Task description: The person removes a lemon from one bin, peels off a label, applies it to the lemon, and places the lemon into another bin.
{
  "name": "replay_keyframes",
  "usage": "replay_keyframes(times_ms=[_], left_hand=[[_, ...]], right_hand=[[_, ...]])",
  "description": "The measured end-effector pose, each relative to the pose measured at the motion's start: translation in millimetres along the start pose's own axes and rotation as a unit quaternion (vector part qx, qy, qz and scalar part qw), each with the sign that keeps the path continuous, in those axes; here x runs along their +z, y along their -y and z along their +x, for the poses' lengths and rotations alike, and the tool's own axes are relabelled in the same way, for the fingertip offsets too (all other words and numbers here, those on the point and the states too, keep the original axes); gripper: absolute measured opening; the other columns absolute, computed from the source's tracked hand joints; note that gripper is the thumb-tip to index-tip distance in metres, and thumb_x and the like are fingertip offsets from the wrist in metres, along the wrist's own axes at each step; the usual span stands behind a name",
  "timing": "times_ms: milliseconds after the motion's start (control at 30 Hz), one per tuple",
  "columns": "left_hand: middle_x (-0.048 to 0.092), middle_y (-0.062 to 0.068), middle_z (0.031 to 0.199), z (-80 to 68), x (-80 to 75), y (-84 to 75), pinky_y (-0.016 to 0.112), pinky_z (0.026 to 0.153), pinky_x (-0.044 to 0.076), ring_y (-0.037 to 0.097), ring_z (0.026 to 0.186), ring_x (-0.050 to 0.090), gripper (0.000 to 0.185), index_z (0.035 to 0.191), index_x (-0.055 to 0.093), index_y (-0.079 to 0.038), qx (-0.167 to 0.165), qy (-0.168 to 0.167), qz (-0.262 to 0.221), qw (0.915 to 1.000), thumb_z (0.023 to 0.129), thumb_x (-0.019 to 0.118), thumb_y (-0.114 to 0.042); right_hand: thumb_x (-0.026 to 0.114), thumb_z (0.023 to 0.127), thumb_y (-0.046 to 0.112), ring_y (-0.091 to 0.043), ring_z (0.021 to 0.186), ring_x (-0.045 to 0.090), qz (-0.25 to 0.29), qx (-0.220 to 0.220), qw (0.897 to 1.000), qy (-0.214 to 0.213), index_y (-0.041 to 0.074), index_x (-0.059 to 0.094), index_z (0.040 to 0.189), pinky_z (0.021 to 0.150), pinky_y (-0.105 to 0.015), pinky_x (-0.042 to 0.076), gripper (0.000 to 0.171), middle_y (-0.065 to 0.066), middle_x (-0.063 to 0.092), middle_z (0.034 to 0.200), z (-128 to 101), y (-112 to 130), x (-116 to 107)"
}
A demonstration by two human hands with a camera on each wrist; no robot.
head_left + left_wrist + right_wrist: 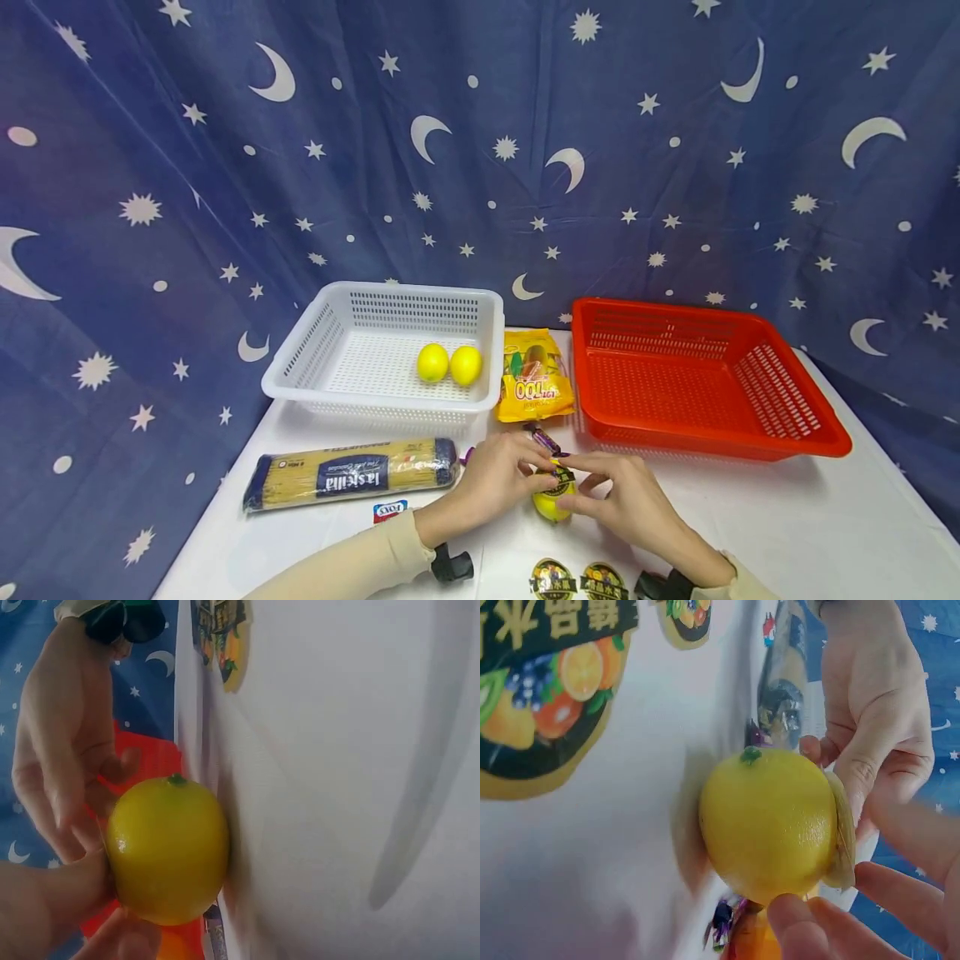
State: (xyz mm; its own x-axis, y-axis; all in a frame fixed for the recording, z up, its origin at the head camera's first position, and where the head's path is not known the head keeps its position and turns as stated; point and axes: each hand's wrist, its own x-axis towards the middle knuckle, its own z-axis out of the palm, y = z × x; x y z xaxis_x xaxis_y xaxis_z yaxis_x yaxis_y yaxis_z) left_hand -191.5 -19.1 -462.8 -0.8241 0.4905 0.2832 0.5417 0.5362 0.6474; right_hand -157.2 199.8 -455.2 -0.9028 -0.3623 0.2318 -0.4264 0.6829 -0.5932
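A yellow lemon (552, 507) with a green stem nub stands on the white table between both hands. On its top lies a dark and gold oval sticker (558, 481), whose edge (844, 832) stands slightly proud of the peel in the right wrist view. My left hand (497, 471) comes from the left, its thumb and fingers pinching the lemon's top at the sticker. From the right, my right hand (633, 502) holds the lemon's side and the sticker's edge between thumb and fingers. The left wrist view shows the lemon's bare side (169, 851).
A white basket (382, 402) holds two lemons (448, 365); a red basket (712, 442) stands at right. Between them lies a yellow candy bag (534, 392). Spaghetti (352, 475), a small Fox's packet (389, 510) and a purple-wrapped candy (547, 439) lie nearby. Two stickers (552, 581) are in front.
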Motion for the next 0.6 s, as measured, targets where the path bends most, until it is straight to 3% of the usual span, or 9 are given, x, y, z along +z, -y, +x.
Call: replay_keyframes(times_ms=[100, 200, 300, 467, 600], left_hand=[[0.08, -0.008, 0.106, -1.6, 1.8, -2.0, 0.01, 0.074, 0.046, -0.001, 0.082, 0.07, 0.017, 0.1, 0.084, -0.022, 0.005, -0.001, 0.029, 0.9996, 0.085, 0.083, -0.031], [0.08, -0.01, 0.108, -3.9, 0.6, -2.2, 0.013, 0.075, 0.044, -0.001, 0.082, 0.069, 0.019, 0.102, 0.083, -0.024, -0.007, 0.003, 0.043, 0.9991, 0.087, 0.081, -0.035], [0.079, -0.012, 0.11, -5.9, -0.3, -0.7, 0.015, 0.076, 0.046, 0.002, 0.086, 0.071, 0.02, 0.103, 0.082, -0.024, -0.019, 0.008, 0.044, 0.9988, 0.087, 0.081, -0.036], [0.077, -0.012, 0.111, -6.4, 0.5, 1.3, 0.02, 0.084, 0.051, 0.009, 0.103, 0.075, 0.022, 0.105, 0.081, -0.022, -0.008, 0.012, 0.049, 0.9987, 0.087, 0.08, -0.036], [0.077, -0.014, 0.113, -6.8, 1.3, 2.0, 0.016, 0.078, 0.049, 0.009, 0.104, 0.075, 0.024, 0.107, 0.081, -0.024, 0.003, 0.016, 0.058, 0.9982, 0.088, 0.079, -0.038]], right_hand=[[0.082, 0.086, 0.031, -0.003, 0.075, 0.074, 0.018, -0.018, 1.0, -0.018, 0.014, 0.08, 0.112, 0.056, -0.017, 0.052, 0.031, -0.007, 0.079, 0.111, 0.3, -1.5, 1.3], [0.081, 0.088, 0.023, -0.008, 0.076, 0.076, 0.017, -0.029, 0.999, -0.028, 0.012, 0.082, 0.106, 0.061, -0.016, 0.055, 0.022, -0.009, 0.08, 0.108, 1.0, -4.1, 4.0], [0.082, 0.086, 0.02, -0.012, 0.08, 0.077, 0.023, -0.024, 0.999, -0.037, 0.01, 0.083, 0.101, 0.063, -0.016, 0.057, 0.018, -0.009, 0.08, 0.105, 0.6, -8.7, 6.1], [0.083, 0.085, 0.017, -0.013, 0.083, 0.077, 0.043, -0.011, 0.999, -0.032, 0.007, 0.083, 0.099, 0.066, -0.017, 0.058, 0.018, -0.011, 0.08, 0.106, -1.4, -13.6, 6.4], [0.084, 0.084, 0.014, -0.014, 0.083, 0.078, 0.068, 0.008, 0.998, -0.014, 0.004, 0.081, 0.103, 0.067, -0.016, 0.057, 0.021, -0.014, 0.079, 0.11, -2.8, -15.8, 5.6]])
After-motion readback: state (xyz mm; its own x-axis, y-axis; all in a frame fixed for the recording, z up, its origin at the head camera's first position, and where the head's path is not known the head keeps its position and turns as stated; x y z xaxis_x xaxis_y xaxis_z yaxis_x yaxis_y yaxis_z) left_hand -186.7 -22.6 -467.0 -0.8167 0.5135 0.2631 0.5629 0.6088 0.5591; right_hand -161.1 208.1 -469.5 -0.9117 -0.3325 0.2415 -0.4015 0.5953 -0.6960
